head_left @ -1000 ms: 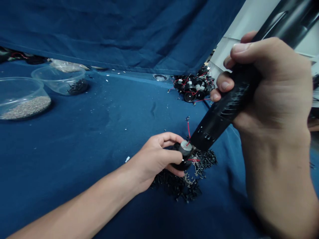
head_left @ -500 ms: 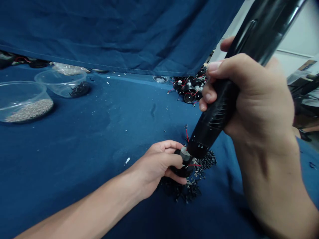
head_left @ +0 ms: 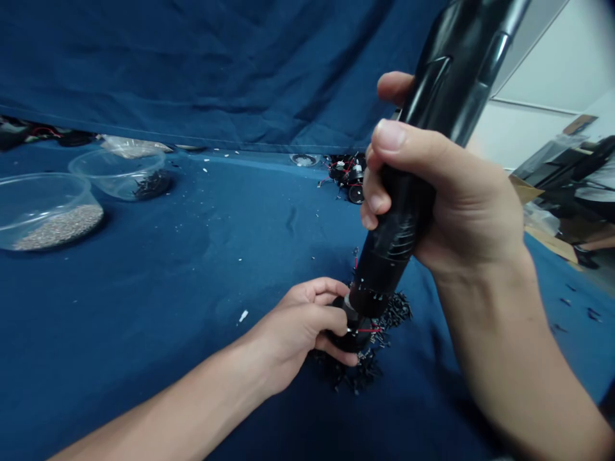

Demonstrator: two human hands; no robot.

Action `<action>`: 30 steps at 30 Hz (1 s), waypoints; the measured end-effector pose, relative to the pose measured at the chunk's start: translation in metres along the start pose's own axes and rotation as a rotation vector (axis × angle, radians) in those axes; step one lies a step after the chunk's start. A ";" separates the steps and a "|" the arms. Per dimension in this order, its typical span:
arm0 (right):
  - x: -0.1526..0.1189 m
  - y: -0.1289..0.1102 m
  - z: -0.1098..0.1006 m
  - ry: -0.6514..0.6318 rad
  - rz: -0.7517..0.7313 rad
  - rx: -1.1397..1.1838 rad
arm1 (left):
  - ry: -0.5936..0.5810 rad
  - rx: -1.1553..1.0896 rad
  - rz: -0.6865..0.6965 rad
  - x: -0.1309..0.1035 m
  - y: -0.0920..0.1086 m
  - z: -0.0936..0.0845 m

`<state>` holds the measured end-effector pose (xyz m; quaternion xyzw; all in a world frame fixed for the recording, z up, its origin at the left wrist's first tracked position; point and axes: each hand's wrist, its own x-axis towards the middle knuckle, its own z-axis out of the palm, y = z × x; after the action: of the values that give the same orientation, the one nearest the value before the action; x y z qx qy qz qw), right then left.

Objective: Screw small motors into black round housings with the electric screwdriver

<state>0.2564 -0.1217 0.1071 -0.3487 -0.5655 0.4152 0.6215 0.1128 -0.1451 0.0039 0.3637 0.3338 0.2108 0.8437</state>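
Note:
My right hand (head_left: 451,192) is wrapped round a black electric screwdriver (head_left: 398,237), which slants down to the left. The tool's lower end is over a round black part with a small grey motor (head_left: 346,339) and red wires. My left hand (head_left: 312,323) grips that motor part from the left, fingers and thumb around its rim. The screwdriver's nose hides much of the part, and its bit cannot be made out. Small black screws (head_left: 396,310) lie in a pile around and under the part.
On the left stand two clear plastic bowls, one with silvery small pieces (head_left: 62,225), the other with black screws (head_left: 151,184). More motor parts with red wires (head_left: 353,176) are heaped at the back. A blue cloth (head_left: 202,70) hangs behind. A white bit (head_left: 243,315) lies nearby.
The screwdriver and my right hand have shifted left and stand more upright, with the nose now covering more of the motor. My left hand keeps its hold. The view has turned slightly.

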 end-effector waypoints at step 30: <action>-0.017 -0.010 0.022 0.142 -0.215 -0.149 | 0.368 0.137 0.243 -0.001 0.008 0.005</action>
<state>0.2357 -0.1420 0.1114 -0.3598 -0.5834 0.2772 0.6733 0.1145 -0.1428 0.0126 0.4130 0.4492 0.3505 0.7105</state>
